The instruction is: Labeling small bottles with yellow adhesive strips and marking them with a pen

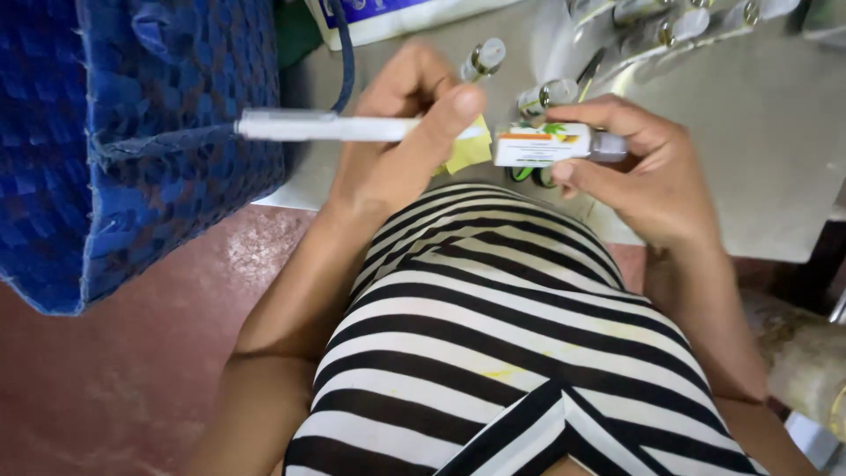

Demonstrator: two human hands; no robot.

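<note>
My left hand grips a long white pen-like tube that points left, with a small yellow piece tucked under its fingers. My right hand holds a small bottle with a white, orange and green label on its side, label facing up. The tube's tip nearly meets the bottle's label. Both hands hover over the near edge of a grey table, above my black-and-white striped shirt.
A blue woven bag hangs at the left beside the table. Several small glass vials with metal caps lie on the table behind my hands. A white box sits at the back. Red floor shows below.
</note>
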